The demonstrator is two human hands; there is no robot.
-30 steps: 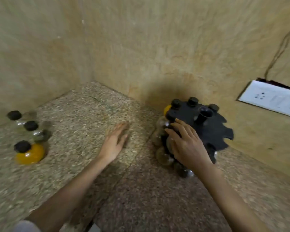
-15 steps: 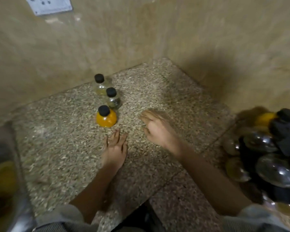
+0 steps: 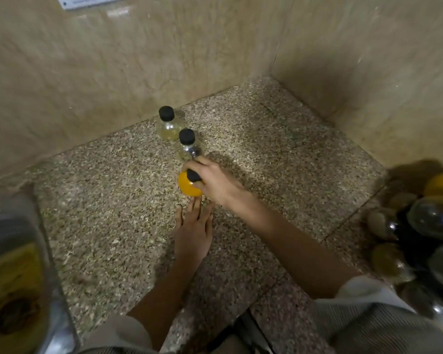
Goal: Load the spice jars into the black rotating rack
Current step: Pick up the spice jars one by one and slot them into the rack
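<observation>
Three round spice jars with black caps stand in a row on the speckled counter (image 3: 113, 200). The nearest, an orange-filled jar (image 3: 187, 186), has my right hand (image 3: 212, 180) closed around its black cap and neck. Behind it stand a clear jar (image 3: 187, 146) and another clear jar with pale contents (image 3: 168, 125) by the wall. My left hand (image 3: 193, 231) lies flat on the counter just in front of the orange jar, fingers apart, holding nothing. The black rotating rack (image 3: 430, 231), with several round jars in it, is blurred at the right edge.
Tan stone walls meet in a corner behind the jars. A steel sink (image 3: 18, 277) with yellowish water lies at the lower left. A white socket plate (image 3: 87, 1) is on the wall at the top.
My right hand left the rack, crossed to the left and closed on the orange jar's cap. The view swung left. My left hand stayed flat on the counter.
</observation>
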